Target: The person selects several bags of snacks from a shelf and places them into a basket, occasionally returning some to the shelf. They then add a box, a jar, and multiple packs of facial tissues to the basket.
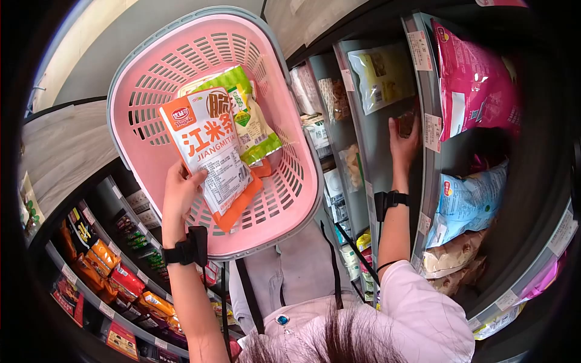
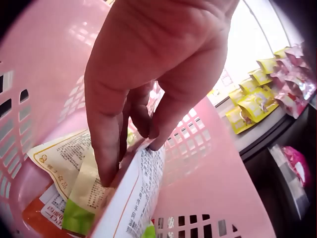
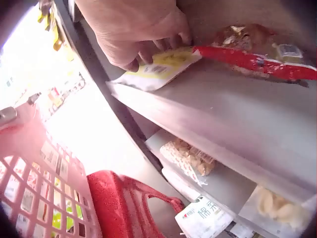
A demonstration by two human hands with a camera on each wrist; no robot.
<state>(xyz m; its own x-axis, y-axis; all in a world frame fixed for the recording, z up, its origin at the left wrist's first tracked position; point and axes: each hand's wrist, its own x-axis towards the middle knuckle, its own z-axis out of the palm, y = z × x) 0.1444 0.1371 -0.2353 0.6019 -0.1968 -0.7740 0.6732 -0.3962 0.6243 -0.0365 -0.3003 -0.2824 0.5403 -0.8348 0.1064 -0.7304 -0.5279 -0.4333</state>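
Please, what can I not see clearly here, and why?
Lower packets in the basket, head view: mostly covered by the green packet and held packet.
Small print on the held packet: too small, head view; blurred, left wrist view.
Right end of the red packet, right wrist view: cut off by the picture edge.
Far side of the pink bag, head view: lost in darkness.
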